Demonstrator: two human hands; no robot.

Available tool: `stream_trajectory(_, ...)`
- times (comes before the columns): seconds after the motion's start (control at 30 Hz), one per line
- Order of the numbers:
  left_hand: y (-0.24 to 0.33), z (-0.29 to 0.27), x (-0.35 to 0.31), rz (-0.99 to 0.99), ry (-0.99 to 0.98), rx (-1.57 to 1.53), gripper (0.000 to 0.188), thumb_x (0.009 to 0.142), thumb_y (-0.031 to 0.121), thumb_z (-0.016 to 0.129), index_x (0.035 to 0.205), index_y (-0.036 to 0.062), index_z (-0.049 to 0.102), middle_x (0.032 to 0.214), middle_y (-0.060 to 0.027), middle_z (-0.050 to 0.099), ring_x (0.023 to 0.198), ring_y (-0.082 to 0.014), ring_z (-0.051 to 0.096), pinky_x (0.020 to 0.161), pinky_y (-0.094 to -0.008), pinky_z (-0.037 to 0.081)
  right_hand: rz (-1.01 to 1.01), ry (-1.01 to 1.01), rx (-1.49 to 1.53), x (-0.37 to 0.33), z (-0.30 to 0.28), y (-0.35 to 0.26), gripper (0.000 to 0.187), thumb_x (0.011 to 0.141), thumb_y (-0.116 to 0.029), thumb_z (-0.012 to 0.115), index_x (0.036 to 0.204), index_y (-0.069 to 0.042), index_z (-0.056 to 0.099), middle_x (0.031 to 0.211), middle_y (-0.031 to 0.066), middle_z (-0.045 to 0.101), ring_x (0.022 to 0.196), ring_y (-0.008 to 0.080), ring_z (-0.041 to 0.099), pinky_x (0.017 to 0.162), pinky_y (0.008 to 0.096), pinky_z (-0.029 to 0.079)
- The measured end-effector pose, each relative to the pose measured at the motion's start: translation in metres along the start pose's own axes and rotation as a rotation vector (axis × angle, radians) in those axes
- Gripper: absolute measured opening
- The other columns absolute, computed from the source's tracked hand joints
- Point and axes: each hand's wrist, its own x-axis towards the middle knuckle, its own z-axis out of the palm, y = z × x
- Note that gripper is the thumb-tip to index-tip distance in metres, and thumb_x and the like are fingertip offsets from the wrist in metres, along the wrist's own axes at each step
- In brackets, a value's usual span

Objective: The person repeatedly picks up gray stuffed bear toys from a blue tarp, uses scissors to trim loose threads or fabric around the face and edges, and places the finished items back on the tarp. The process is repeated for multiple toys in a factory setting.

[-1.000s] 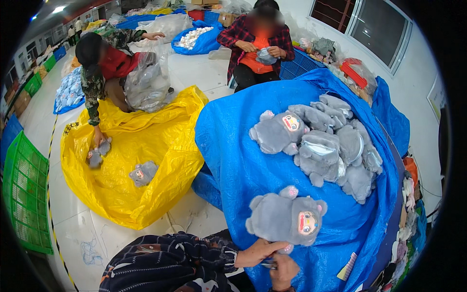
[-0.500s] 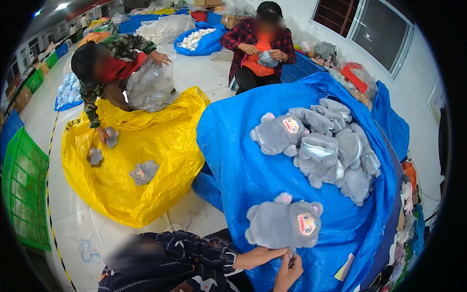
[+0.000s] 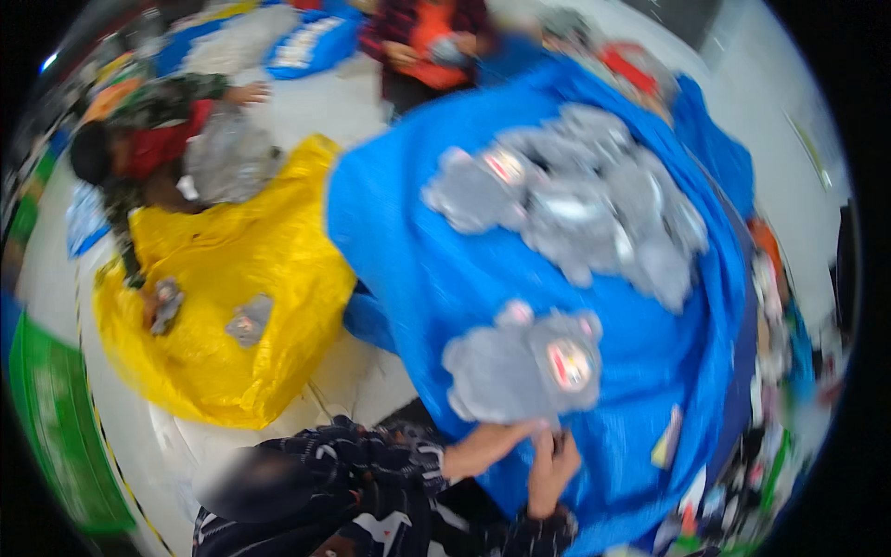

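Observation:
A grey plush toy [image 3: 501,367] with pink ears and a printed face lies on the blue sheet [image 3: 408,278] in front of me. My left hand [image 3: 490,446] is closed on the lower edge of this toy, fingers and thumb pressed together. Close beside it, touching or nearly so, my right hand [image 3: 554,469] makes a pinch. A small dark bit shows between its fingers, too blurred to name. Farther back on the same sheet rests a pile of similar grey plush toys [image 3: 640,200], some showing a shiny pale patch.
A yellow sheet [image 3: 251,371] on the left holds small grey plush toys [image 3: 249,320]; a person in camouflage sleeves [image 3: 125,209] reaches into it. Another person [image 3: 432,46] sits behind, handling something grey. A green crate [image 3: 70,427] stands at far left, and a pale tag [image 3: 666,441] lies at right.
The whole view has shifted and blurred, so the piles sit farther left and higher. The camouflage-sleeved person's hand has moved toward the yellow sheet's left edge. My hands remain at the toy's lower edge.

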Motion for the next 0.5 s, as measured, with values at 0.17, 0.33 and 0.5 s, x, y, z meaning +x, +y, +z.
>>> stream_trajectory(0.17, 0.003, -0.01, 0.013, -0.372, 0.115, -0.697, 0.021, 0.092, 0.018, 0.043, 0.103, 0.0014, 0.051, 0.093, -0.0064, 0.055, 0.079, -0.014, 0.051, 0.073, -0.0301, 0.041, 0.258, -0.266, 0.222, -0.002, -0.007, 0.007, 0.013, 0.083, -0.007, 0.056, 0.092, 0.003, 0.058, 0.08, 0.0051, 0.062, 0.073, 0.0069, 0.053, 0.064, 0.0219, 0.044)
stream_trajectory(0.33, 0.018, -0.001, 0.015, -0.459, 0.203, -0.777, 0.027, 0.091, 0.023, 0.048, 0.112, 0.0075, 0.052, 0.11, -0.0021, 0.055, 0.102, -0.0137, 0.049, 0.088, -0.0326, 0.037, 0.103, 0.06, 0.137, -0.015, -0.019, 0.008, 0.012, 0.083, -0.009, 0.059, 0.083, 0.002, 0.059, 0.068, 0.0018, 0.056, 0.058, 0.0055, 0.046, 0.051, 0.0212, 0.037)
stream_trajectory(0.5, 0.021, -0.001, 0.014, -0.476, 0.227, -0.81, 0.028, 0.089, 0.023, 0.053, 0.112, 0.0058, 0.052, 0.108, -0.0036, 0.055, 0.098, -0.0112, 0.05, 0.086, -0.0308, 0.038, -0.3, 0.12, -0.151, 0.0, -0.011, -0.012, 0.018, 0.071, -0.004, 0.068, 0.088, -0.002, 0.06, 0.071, 0.0073, 0.057, 0.059, 0.0137, 0.056, 0.049, 0.0263, 0.043)
